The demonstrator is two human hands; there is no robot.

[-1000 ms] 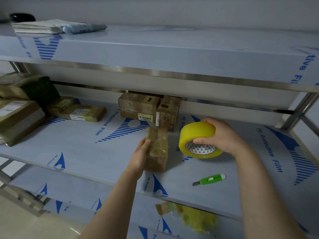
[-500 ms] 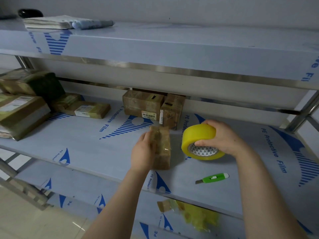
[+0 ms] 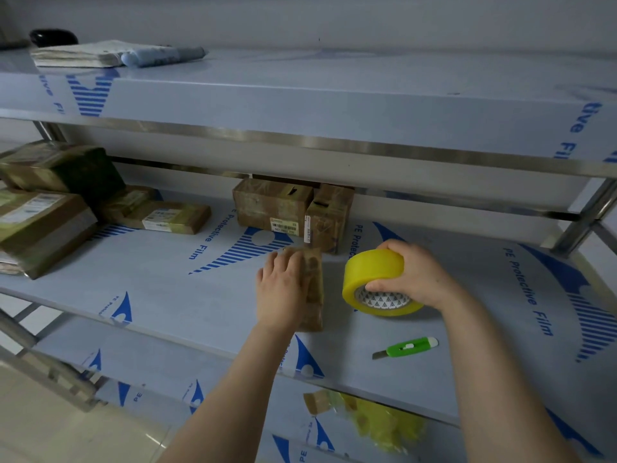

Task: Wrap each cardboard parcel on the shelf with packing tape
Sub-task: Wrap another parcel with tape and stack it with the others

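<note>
A small tape-covered cardboard parcel (image 3: 314, 289) stands on edge on the middle shelf (image 3: 173, 289). My left hand (image 3: 282, 290) lies against its left face, with the fingers reaching over its far top edge and holding it. Just to the right, my right hand (image 3: 415, 274) grips a yellow roll of packing tape (image 3: 372, 272) from above, its lower rim resting on the shelf. I can see no tape strip running between roll and parcel.
A green utility knife (image 3: 405, 347) lies near the shelf's front edge. Two parcels (image 3: 273, 207) (image 3: 329, 218) stand at the back, and several more (image 3: 167, 217) are piled at the left. Crumpled yellow tape scraps (image 3: 384, 426) lie on the lower shelf. Papers (image 3: 83, 55) rest on the top shelf.
My left hand has slid up over the parcel's left face, covering more of it, and the parcel has turned narrower toward me. The right hand and roll have barely moved.
</note>
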